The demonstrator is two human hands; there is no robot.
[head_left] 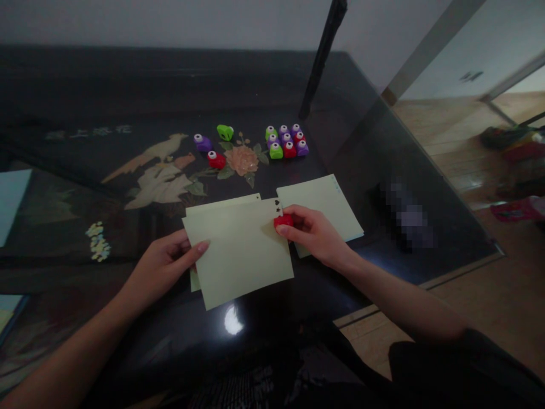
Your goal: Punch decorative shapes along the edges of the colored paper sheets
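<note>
My left hand (176,257) pinches the left edge of a pale green sheet of paper (240,253), thumb on top. Between thumb and fingers, my right hand (313,230) grips a red craft punch (283,220) set on that sheet's right edge. Small punched shapes, a heart and a star among them, show just above the punch. Another sheet (221,203) lies partly beneath the held one, with a small hole near its top right corner. To the right, partly behind my right hand, rests a stack of pale paper (323,199) with tiny punched marks along its edge.
Several punches (286,141) in green, purple and red stand grouped at the back. A purple punch (202,142), a green punch (225,132) and a red punch (217,160) lie apart. Paper cut-outs (98,241) are piled at left. A black pole (323,59) rises behind.
</note>
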